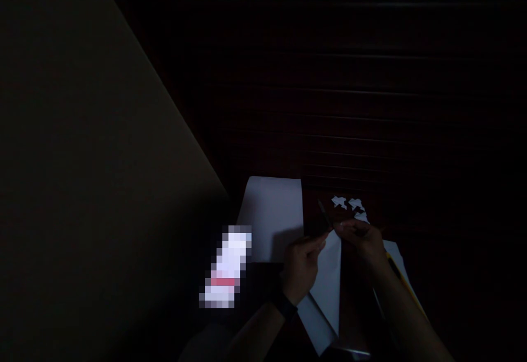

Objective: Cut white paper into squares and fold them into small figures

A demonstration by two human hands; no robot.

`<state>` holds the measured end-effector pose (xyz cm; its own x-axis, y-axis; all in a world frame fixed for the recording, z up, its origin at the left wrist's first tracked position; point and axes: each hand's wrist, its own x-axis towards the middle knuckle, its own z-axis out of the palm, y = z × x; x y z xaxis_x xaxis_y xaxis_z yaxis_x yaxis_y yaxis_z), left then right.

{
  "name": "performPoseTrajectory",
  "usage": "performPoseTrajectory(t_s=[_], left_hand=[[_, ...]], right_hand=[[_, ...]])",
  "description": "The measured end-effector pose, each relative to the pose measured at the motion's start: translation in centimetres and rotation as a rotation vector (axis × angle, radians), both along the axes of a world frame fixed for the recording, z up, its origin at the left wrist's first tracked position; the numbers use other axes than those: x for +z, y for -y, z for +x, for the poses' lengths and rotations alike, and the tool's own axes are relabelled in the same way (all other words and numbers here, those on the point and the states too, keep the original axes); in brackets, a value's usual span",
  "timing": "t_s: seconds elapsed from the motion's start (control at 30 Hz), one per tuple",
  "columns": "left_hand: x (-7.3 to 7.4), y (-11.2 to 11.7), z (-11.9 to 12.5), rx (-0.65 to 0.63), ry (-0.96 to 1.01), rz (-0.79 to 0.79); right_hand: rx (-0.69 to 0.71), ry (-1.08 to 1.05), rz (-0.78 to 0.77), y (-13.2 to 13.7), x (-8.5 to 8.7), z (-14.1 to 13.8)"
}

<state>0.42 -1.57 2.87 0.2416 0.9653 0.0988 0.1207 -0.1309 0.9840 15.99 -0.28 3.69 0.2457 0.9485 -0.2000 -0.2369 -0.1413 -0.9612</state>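
A long white sheet of folded paper [330, 274] slants down beneath my hands, narrow at its top. My left hand [302, 263], with a dark band on the wrist, is closed on the paper near its upper end. The fingers of my right hand [364, 238] pinch the paper's top tip, close to the left fingertips. Just beyond the fingertips points a slim dark pen-like object [323, 211]; whether a hand touches it I cannot tell. Dim light hides the finger details.
Several small white cut or folded paper pieces [340, 202] lie past my right hand. A larger white sheet [272, 208] is at the left, near a blurred-out bright screen [226, 266]. At right, a yellow and black tool [403, 280] rests on white paper [394, 249]. Dark panelling stands behind.
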Motion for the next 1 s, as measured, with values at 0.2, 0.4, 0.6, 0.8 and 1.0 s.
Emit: performPoseTrajectory(t_s=[0.2, 0.4, 0.6, 0.8, 1.0], left_hand=[[0.0, 0.1, -0.1, -0.007, 0.029, -0.025], [0.1, 0.1, -0.2, -0.030, 0.031, -0.040], [-0.2, 0.1, -0.1, -0.008, 0.010, -0.071], [-0.2, 0.1, -0.1, -0.022, 0.014, -0.066], [-0.3, 0.1, -0.2, -0.008, -0.003, -0.071]], right_hand=[[-0.007, 0.028, 0.007, 0.0, 0.0, 0.2], [-0.012, 0.138, -0.005, -0.1, -0.3, 0.5], [-0.053, 0.204, -0.021, 0.0, -0.1, 0.4], [-0.073, 0.192, -0.033, 0.0, -0.3, 0.4], [-0.037, 0.105, -0.044, 0.0, -1.2, 0.7]])
